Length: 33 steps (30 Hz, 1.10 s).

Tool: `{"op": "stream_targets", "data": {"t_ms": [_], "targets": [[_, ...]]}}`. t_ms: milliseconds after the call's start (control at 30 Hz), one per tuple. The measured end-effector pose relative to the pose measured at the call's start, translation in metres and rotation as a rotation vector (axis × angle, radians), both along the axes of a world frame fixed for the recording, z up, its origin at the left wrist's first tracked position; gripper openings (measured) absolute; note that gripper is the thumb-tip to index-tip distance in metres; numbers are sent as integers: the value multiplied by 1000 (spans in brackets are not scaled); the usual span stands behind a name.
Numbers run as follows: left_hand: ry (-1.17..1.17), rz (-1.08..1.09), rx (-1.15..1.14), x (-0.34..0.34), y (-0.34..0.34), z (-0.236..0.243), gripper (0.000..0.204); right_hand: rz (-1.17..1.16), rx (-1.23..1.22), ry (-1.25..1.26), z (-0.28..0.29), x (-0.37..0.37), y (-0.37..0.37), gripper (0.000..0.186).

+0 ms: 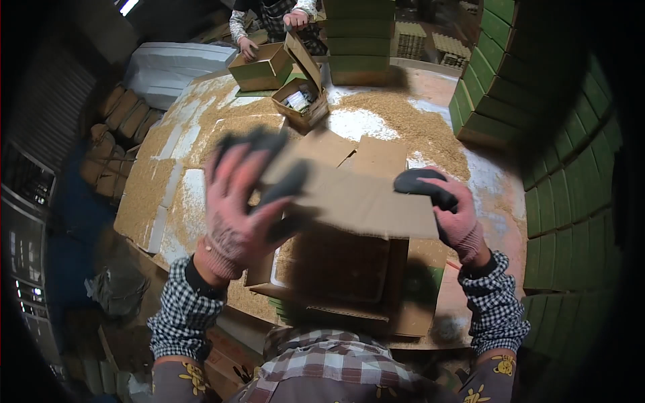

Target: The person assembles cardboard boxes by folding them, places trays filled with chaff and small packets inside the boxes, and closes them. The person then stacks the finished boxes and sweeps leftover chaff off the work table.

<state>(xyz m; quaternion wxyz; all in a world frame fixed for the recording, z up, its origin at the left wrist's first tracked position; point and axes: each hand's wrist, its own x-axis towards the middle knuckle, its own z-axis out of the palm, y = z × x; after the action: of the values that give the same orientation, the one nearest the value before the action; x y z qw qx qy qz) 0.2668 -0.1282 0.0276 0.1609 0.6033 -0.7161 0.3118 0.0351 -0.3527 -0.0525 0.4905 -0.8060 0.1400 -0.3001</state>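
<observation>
An open cardboard box [396, 269] stands on the table edge right in front of me, its inside dark and partly shadowed. A brown cardboard flap [363, 201] stretches above its opening between my hands. My right hand [451, 207], in a pink glove with black-coated fingertips, pinches the right end of this flap. My left hand [245, 205], gloved alike and blurred by motion, has its fingers spread beside the flap's left end. Whether it touches the cardboard I cannot tell. Further flaps [379, 158] stick out behind.
Across the table [151, 195], strewn with grain-like bits, a co-worker's gloved hands [295, 19] handle a small open box [306, 107] near another box [262, 70]. Green boxes are stacked at the back [359, 47] and right [490, 87]. Wrapped brown bundles [124, 111] lie at left.
</observation>
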Motion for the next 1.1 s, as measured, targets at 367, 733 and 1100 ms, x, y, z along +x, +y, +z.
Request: {"op": "stream_targets", "data": {"t_ms": [367,733,1100], "targets": [[182,-78,1098,-26,39,-97,37,-528,604,20,-71,-21,136,42],[312,-164,1070,-20,9,-111,60,-566,530,-72,-92,-4,116,35],[720,-275,969,-7,16,-121,50,-400,776,-462,-130,10,122,43]]}}
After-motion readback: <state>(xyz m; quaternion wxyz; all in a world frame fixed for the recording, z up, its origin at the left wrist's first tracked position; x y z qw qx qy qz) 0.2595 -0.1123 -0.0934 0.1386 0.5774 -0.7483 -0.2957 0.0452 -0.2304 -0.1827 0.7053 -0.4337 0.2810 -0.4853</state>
